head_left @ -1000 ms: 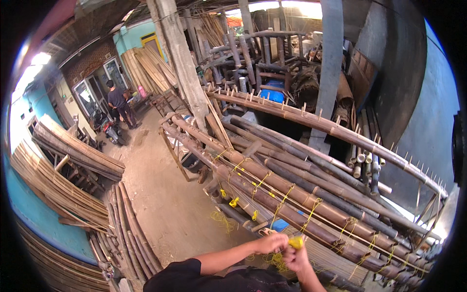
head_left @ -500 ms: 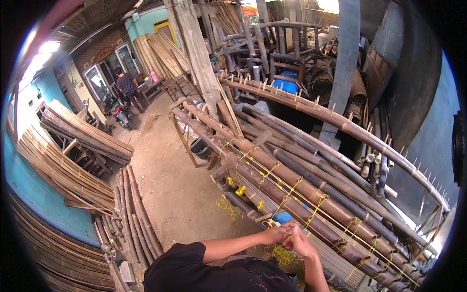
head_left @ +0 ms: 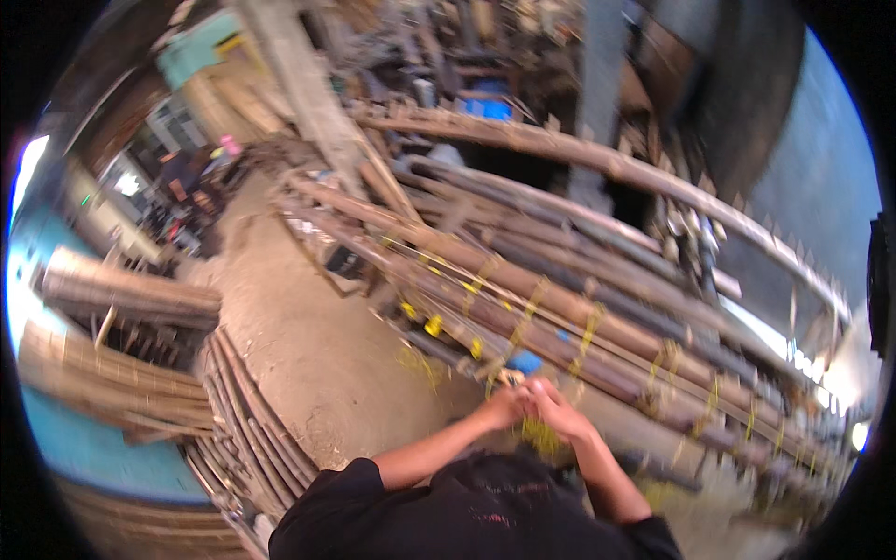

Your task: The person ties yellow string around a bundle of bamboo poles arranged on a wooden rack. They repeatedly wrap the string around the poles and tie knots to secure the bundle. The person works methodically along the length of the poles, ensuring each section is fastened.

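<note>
My left hand [head_left: 505, 409] and my right hand [head_left: 558, 412] meet in front of my chest, fingers closed together over yellow string [head_left: 539, 435]. A loose tangle of it shows just beneath them; motion blur hides the exact grip. Just beyond my hands lie long brown bamboo poles [head_left: 485, 313], side by side on a slant. Yellow ties [head_left: 586, 341] wrap them at intervals. Along the near side hang bright yellow knotted bunches [head_left: 433, 325]. A small blue piece [head_left: 525, 361] and a pale, unclear object [head_left: 511, 377] sit close to my fingertips.
Bamboo slats [head_left: 112, 378] and poles [head_left: 257, 406] are stacked at left beside a bare floor strip [head_left: 308, 373]. A leaning post [head_left: 303, 84] stands beyond the tied poles. A long pegged bamboo [head_left: 597, 157] spans the right side. A blurred person [head_left: 177, 173] is far left.
The whole view has swung and blurred, so the poles and posts sit further left and higher in the picture. My hands stay together, now drawn closer to my chest.
</note>
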`<action>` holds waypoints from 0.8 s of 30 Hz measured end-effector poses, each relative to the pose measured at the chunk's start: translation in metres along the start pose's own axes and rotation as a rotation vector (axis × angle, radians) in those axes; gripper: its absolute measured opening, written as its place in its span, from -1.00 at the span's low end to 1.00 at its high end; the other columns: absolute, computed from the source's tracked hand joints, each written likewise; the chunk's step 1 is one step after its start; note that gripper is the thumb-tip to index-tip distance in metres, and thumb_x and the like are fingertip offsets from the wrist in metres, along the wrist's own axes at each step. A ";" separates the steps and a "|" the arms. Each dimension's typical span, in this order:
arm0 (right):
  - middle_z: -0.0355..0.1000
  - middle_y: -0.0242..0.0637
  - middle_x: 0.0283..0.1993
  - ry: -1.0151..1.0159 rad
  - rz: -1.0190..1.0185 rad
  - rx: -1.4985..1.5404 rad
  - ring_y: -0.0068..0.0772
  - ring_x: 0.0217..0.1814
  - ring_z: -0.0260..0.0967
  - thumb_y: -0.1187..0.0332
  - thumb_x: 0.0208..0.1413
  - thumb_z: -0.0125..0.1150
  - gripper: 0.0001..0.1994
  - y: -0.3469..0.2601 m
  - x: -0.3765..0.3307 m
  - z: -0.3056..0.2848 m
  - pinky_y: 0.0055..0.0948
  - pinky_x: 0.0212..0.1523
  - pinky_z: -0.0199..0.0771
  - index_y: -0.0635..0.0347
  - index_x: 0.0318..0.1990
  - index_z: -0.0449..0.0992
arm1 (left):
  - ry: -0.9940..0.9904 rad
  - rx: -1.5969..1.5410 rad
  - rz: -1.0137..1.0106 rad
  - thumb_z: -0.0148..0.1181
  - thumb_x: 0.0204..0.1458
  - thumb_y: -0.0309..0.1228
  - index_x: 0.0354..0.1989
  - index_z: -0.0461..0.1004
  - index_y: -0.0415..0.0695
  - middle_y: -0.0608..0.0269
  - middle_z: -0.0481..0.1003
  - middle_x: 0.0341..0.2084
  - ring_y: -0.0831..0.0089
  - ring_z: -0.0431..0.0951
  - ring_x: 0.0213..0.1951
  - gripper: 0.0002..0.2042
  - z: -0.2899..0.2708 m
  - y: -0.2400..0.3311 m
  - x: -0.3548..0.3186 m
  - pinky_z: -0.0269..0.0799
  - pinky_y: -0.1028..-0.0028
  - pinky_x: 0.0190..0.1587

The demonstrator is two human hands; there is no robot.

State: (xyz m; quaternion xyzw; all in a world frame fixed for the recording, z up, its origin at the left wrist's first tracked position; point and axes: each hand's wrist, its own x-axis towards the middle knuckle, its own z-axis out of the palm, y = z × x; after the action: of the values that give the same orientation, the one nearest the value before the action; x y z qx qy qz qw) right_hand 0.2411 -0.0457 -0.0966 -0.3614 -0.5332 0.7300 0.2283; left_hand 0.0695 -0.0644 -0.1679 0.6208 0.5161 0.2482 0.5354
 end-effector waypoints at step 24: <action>0.51 0.09 -0.39 0.981 -0.089 -0.685 0.12 -0.25 0.49 0.23 0.08 0.14 -0.75 -0.017 0.025 -0.119 -0.09 -0.25 0.46 0.24 -0.31 0.59 | -0.008 0.187 0.035 0.04 0.20 -0.25 0.08 0.42 -0.26 -0.04 0.48 -0.13 0.23 0.57 -0.22 -0.61 0.012 0.046 -0.039 0.46 0.32 -0.10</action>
State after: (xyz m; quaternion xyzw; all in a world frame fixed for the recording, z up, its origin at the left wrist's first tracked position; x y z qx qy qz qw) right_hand 0.3159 0.0506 -0.1077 -0.6865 -0.5852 0.2545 0.3485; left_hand 0.0834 -0.1003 -0.1198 0.6780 0.5238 0.2059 0.4727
